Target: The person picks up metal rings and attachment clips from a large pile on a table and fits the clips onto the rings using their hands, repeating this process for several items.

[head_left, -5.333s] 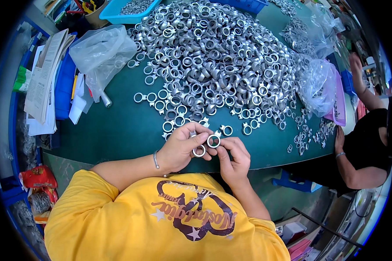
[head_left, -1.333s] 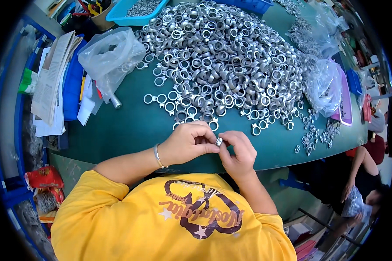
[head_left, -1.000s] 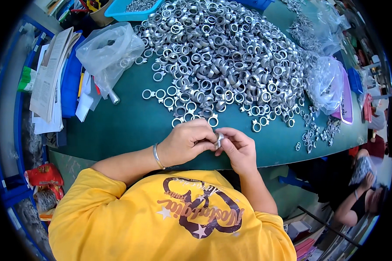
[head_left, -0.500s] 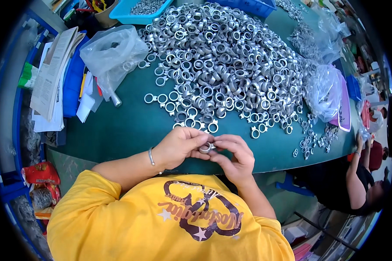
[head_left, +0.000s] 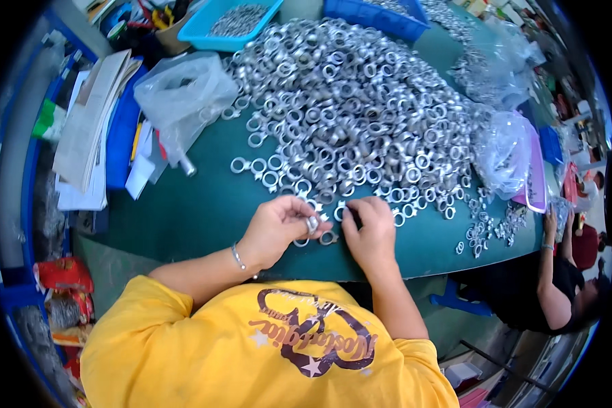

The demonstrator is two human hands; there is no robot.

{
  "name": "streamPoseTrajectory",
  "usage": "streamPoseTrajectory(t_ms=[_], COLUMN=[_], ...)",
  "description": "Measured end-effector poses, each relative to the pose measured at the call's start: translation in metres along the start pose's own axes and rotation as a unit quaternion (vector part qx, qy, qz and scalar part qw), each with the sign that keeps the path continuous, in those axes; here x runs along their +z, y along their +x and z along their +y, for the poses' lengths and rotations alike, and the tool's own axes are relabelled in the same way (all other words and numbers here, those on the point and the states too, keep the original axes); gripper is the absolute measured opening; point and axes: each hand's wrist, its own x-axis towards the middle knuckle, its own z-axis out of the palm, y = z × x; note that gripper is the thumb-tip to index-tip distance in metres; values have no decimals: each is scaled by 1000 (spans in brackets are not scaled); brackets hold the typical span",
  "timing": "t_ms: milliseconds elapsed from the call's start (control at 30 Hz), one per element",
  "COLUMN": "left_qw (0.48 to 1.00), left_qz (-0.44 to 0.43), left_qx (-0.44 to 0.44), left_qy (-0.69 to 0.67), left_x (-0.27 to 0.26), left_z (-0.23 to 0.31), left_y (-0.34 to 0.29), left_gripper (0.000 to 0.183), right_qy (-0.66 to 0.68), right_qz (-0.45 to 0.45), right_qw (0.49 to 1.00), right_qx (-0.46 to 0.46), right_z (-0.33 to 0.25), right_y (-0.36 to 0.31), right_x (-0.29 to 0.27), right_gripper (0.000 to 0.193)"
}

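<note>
My left hand pinches a silver metal ring with a small lug between thumb and fingers, just above the table's near part. To its right, my right hand is lowered at the near edge of the pile, fingers bent and closed at the side of another metal ring. Part of that ring is hidden by the fingertips. A few loose rings lie under and beside the left hand, one loose ring among them. Beyond both hands rises a large heap of similar metal rings.
On the green table, a clear plastic bag and papers sit at left. A light-blue tray and a dark-blue bin stand behind the heap. Smaller parts lie at right, near a seated person.
My hands have parted. The left keeps a ring and has shifted slightly; the right has moved off it and forward to a ring at the pile's edge. The view has tilted a little.
</note>
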Motion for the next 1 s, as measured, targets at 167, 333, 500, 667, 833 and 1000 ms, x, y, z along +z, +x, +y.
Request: streamPoseTrajectory(t_ms=[167, 333, 500, 667, 833, 1000], left_qw=[988, 973, 970, 907, 866, 804], left_qz=[29, -41, -63, -96, -123, -126], left_qx=[-11, 159, 150, 205, 187, 240], left_qy=[152, 162, 180, 355, 446, 529], left_x=[8, -6, 7, 1, 13, 15], left_z=[3, -17, -5, -8, 0, -6], left_y=[6, 19, 11, 9, 7, 11], left_gripper=[9, 17, 20, 22, 24, 22], right_qy=[220, 272, 314, 139, 53, 48], right_qz=[-9, -10, 0, 25, 62, 38], right_qw=[972, 960, 948, 989, 997, 998], right_qx=[-87, -62, 47, 46, 14, -26], right_z=[-24, -23, -12, 12, 21, 18], right_y=[2, -7, -14, -22, -28, -31], right_x=[-22, -15, -18, -20, -11, -18], right_gripper=[30, 22, 20, 12, 14, 20])
